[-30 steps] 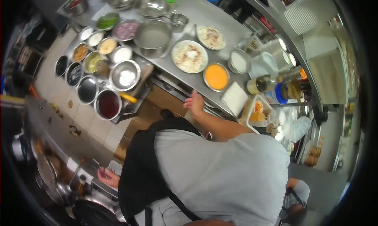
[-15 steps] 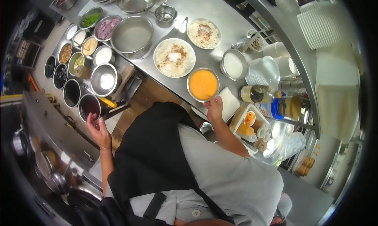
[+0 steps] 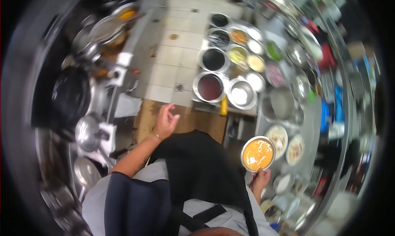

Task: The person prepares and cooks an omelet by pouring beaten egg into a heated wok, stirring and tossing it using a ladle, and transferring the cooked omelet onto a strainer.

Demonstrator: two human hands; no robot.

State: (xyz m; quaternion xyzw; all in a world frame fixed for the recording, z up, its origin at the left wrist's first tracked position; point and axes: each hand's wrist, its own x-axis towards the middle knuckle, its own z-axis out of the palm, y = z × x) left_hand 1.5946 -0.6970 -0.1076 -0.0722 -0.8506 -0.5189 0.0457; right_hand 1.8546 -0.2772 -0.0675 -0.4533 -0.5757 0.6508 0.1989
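Observation:
My right hand [image 3: 260, 179] grips the near rim of a round metal bowl [image 3: 242, 155] filled with orange liquid [image 3: 258, 153], perhaps beaten egg. The bowl is beside my body, in front of the counter edge. Just beyond it on the counter are two plates of pale food, the nearer plate [image 3: 276, 141] and a second plate [image 3: 295, 150], both with reddish-brown seasoning. My left hand [image 3: 166, 121] hangs in the air over the floor, fingers loosely bent and apart, holding nothing.
Ahead stands a group of metal containers, one with dark red liquid [image 3: 210, 88], near an empty-looking bowl [image 3: 242, 94]. To the left is the stove side with a black wok [image 3: 70, 92] and a perforated skimmer [image 3: 87, 133]. A tiled floor [image 3: 164, 67] runs between.
My body and view have turned left toward the stove side. The bowl of orange liquid has come off the counter in my right hand, its surface rippling. My left hand stays free.

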